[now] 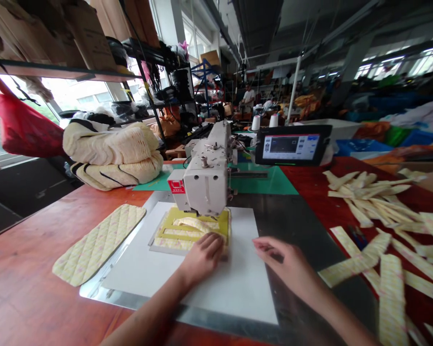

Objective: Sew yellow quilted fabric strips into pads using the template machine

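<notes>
A yellow template plate (221, 222) with long slots lies beneath the sewing machine head (206, 185), framing quilted pale-yellow fabric (173, 243). Across its slots runs a pale fabric strip (195, 222), raised in a curve. My left hand (204, 254) is over the template's front right corner with its fingers curled down; the fingertips are hidden and partly blurred, so what they grip cannot be made out. To the right, above the edge of a white sheet (238, 288), my right hand (283, 257) hovers with loosely bent fingers and nothing visible in them.
A quilted fabric panel (99, 245) lies at left, with bundled cream pieces (111, 154) behind it. Loose fabric strips (391, 288) and dark-blue-handled snips (358, 237) are at right. A control screen (292, 145) and thread cones (273, 120) stand behind; a person (248, 96) is far back.
</notes>
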Motion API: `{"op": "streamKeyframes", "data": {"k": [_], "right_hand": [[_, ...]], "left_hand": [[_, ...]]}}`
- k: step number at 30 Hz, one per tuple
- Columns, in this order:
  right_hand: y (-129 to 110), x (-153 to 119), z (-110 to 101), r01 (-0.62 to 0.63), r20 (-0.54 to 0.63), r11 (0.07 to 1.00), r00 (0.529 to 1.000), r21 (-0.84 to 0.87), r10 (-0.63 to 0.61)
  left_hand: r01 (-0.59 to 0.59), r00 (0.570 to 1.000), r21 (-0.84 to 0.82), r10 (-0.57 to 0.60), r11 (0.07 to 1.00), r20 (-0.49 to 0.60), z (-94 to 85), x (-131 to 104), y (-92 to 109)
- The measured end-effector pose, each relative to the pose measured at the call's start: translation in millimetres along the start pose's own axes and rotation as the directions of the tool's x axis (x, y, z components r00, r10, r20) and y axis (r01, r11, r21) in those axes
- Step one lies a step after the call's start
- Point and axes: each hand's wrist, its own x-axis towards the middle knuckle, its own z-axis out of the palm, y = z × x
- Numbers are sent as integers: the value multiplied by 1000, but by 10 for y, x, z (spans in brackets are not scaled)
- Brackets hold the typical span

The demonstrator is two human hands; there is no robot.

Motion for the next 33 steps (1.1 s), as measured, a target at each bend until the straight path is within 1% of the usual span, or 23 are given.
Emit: {"op": "streamKeyframes", "data": {"k": [3, 5, 9, 12, 15, 20, 23, 25, 28, 30, 33], "right_hand": [[1, -97, 57, 97, -30, 995, 995, -39, -98], [-22, -161, 122, 175, -40, 982, 983, -71, -179], [-54, -322, 231, 278, -42, 950, 957, -143, -286], [-38, -435, 253, 314, -36, 932, 945, -179, -326], [-7, -489, 246, 325, -56, 927, 939, -186, -340], [22, -481, 284, 330, -50, 927, 938, -178, -343], [9, -469, 313, 363, -41, 911, 925, -195, -378], [-17, -454, 316, 386, -19, 893, 916, -229, -401], [-81, -407, 317, 397, 49, 864, 914, -310, -402], [-133, -351, 346, 403, 87, 836, 912, -372, -400], [-202, -204, 471, 411, 101, 777, 904, -478, -416]], "left_hand": [[-13, 999, 168, 6, 986, 39, -51, -29, -141], [-10, 997, 246, -11, 969, 82, -49, -42, -226], [-3, 988, 271, -40, 963, 152, 22, -39, -303], [0, 980, 272, -54, 962, 192, 75, -19, -307], [-2, 969, 268, -64, 963, 237, 104, 8, -309], [10, 943, 245, -90, 970, 320, 115, 72, -342], [32, 925, 213, -110, 977, 363, 91, 117, -366], [48, 914, 186, -118, 981, 388, 66, 141, -376], [59, 902, 144, -115, 988, 415, 37, 141, -385], [97, 906, 91, -126, 991, 403, 34, 109, -398], [193, 932, -60, -164, 979, 323, 53, 20, -443]]}}
